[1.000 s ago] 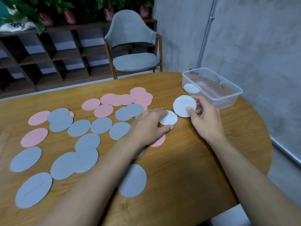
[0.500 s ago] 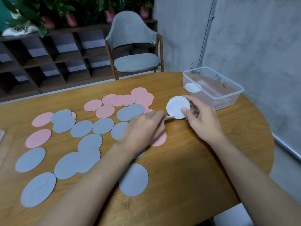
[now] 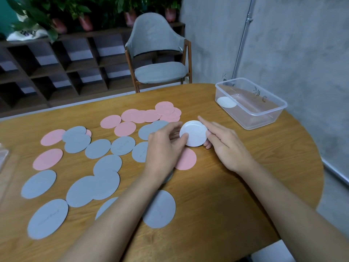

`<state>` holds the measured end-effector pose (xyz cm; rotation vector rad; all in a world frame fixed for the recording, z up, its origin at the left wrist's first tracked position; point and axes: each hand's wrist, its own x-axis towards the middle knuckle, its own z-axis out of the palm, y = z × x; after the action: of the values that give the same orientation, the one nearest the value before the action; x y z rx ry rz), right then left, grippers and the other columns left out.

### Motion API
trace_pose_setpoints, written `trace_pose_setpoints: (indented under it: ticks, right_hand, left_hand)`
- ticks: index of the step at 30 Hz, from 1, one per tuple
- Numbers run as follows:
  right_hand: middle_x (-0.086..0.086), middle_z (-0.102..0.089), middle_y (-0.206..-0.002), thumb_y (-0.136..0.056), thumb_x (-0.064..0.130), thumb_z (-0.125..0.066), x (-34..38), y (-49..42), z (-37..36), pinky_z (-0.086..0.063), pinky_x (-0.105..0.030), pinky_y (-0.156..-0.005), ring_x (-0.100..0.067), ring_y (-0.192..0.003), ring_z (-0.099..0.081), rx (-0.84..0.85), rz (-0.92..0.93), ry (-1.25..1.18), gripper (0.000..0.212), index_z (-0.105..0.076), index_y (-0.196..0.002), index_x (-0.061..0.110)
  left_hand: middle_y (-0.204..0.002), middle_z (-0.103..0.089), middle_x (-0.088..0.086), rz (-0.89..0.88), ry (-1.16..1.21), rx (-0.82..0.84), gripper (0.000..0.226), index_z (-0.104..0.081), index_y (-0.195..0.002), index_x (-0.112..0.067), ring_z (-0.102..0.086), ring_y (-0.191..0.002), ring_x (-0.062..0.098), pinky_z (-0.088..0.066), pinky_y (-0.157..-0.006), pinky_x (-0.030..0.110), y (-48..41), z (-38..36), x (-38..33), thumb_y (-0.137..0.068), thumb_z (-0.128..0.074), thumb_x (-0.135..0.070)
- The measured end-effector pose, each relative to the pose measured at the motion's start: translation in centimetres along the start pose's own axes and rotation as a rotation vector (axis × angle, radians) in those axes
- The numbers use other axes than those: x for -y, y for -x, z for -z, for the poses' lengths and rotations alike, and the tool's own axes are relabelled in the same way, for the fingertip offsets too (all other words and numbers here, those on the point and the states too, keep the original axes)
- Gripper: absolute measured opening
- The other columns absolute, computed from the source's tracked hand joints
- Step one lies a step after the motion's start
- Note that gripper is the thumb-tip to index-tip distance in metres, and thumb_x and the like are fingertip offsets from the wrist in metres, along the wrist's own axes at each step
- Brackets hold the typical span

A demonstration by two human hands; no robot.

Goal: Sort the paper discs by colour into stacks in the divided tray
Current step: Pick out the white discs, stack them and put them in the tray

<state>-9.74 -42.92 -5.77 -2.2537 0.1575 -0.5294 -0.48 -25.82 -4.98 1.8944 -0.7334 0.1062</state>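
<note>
Stack of white discs point(image 3: 194, 135) gains another, gripped between left hand point(image 3: 164, 146) and right hand point(image 3: 226, 146); tray point(image 3: 264, 121) beyond them next.

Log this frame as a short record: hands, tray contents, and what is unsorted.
hands: left hand and right hand hold the white disc stack between them
tray: clear tray at far right of table, with a white disc inside
pink discs: loose on table, mostly far side
grey discs: loose, left and near side
unsorted: pink and grey
</note>
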Motion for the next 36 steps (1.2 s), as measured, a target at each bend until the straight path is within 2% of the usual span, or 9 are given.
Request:
trace_pose_setpoints:
  ticks: [4,8,11,16,20,25,29,33,36]
  right_hand:
    - [0.01,-0.06,-0.112,-0.108,0.028,-0.044,0.4,0.3,0.3,-0.039,-0.019,-0.092,-0.01,-0.107,-0.056,0.034,-0.042,0.094,0.054,-0.032,-0.161,0.025]
    - [0.005,-0.055,-0.128,-0.108,0.038,-0.041,0.5,0.5,-0.2,-0.038,-0.033,-0.103,-0.014,-0.122,-0.046,0.094,-0.05,0.286,0.066,-0.013,-0.165,0.018]
    - [0.002,-0.055,-0.136,-0.11,0.033,-0.041,0.4,0.4,-0.3,-0.035,-0.034,-0.107,-0.017,-0.129,-0.045,0.07,-0.041,0.294,0.06,-0.02,-0.163,0.015]
    - [0.016,-0.06,-0.095,-0.104,0.023,-0.055,0.3,0.7,0.0,-0.041,-0.027,-0.084,-0.005,-0.086,-0.053,-0.054,0.035,0.175,0.032,-0.059,-0.136,0.02]
    - [0.002,-0.067,-0.098,-0.102,0.026,-0.058,0.1,0.7,0.2,-0.047,-0.023,-0.077,-0.013,-0.089,-0.06,-0.015,0.021,0.117,0.025,-0.061,-0.127,0.028]
    - [0.01,-0.073,-0.108,-0.099,0.023,-0.067,1.6,0.7,0.7,-0.052,-0.018,-0.083,-0.013,-0.091,-0.065,-0.059,0.008,-0.053,0.029,-0.064,-0.128,0.025]
    - [0.013,-0.069,-0.096,-0.097,0.019,-0.069,4.1,0.2,0.1,-0.051,-0.016,-0.077,-0.008,-0.084,-0.063,-0.045,0.022,-0.158,0.025,-0.07,-0.121,0.026]
    - [0.004,-0.069,-0.096,-0.097,0.024,-0.069,7.6,-0.3,-1.4,-0.054,-0.023,-0.077,-0.013,-0.087,-0.064,0.054,0.08,-0.098,0.028,-0.069,-0.125,0.028]
    - [0.007,-0.069,-0.096,-0.096,0.026,-0.07,10.6,-0.8,-3.4,-0.05,-0.016,-0.075,-0.01,-0.087,-0.064,0.093,0.125,-0.055,0.03,-0.069,-0.126,0.029]
  left_hand:
    - [-0.107,-0.081,-0.004,-0.096,-0.108,-0.024,0.036,-0.072,-0.132,-0.018,-0.074,-0.097,0.004,-0.058,-0.089,0.029,0.1,-0.3,0.5,-0.096,-0.071,-0.024]
    - [-0.081,-0.074,0.006,-0.256,-0.294,-0.006,0.035,-0.069,-0.134,-0.01,-0.068,-0.073,0.022,-0.055,-0.068,0.042,0.5,-0.8,0.5,-0.1,-0.065,-0.021]
    - [-0.074,-0.067,0.008,-0.298,-0.354,0.003,0.034,-0.067,-0.133,-0.005,-0.061,-0.066,0.026,-0.053,-0.061,0.042,0.7,-0.9,0.5,-0.101,-0.065,-0.017]
    - [-0.088,-0.078,0.003,-0.187,-0.239,-0.017,0.034,-0.073,-0.131,-0.016,-0.072,-0.081,0.019,-0.056,-0.077,0.036,0.9,-0.3,0.6,-0.097,-0.072,-0.023]
    - [-0.104,-0.079,-0.012,-0.008,-0.021,0.012,0.035,-0.077,-0.124,-0.021,-0.072,-0.094,-0.003,-0.056,-0.089,0.016,0.6,0.3,0.2,-0.09,-0.08,-0.023]
    - [-0.093,-0.079,-0.008,0.001,0.065,0.096,0.022,-0.08,-0.106,-0.017,-0.074,-0.083,0.006,-0.062,-0.08,0.023,-0.8,2.7,-0.6,-0.085,-0.085,-0.015]
    - [-0.089,-0.079,-0.004,-0.005,0.078,0.125,0.019,-0.079,-0.099,-0.018,-0.076,-0.079,0.014,-0.064,-0.077,0.031,-1.0,6.1,-0.9,-0.082,-0.087,-0.014]
    - [-0.089,-0.076,-0.004,0.01,0.04,0.111,0.019,-0.08,-0.097,-0.023,-0.069,-0.068,0.006,-0.061,-0.071,0.028,0.3,10.8,-0.5,-0.081,-0.089,-0.02]
    - [-0.088,-0.076,-0.002,0.046,0.03,0.089,0.019,-0.08,-0.097,-0.023,-0.068,-0.066,0.011,-0.061,-0.073,0.031,1.7,15.0,-0.2,-0.081,-0.09,-0.022]
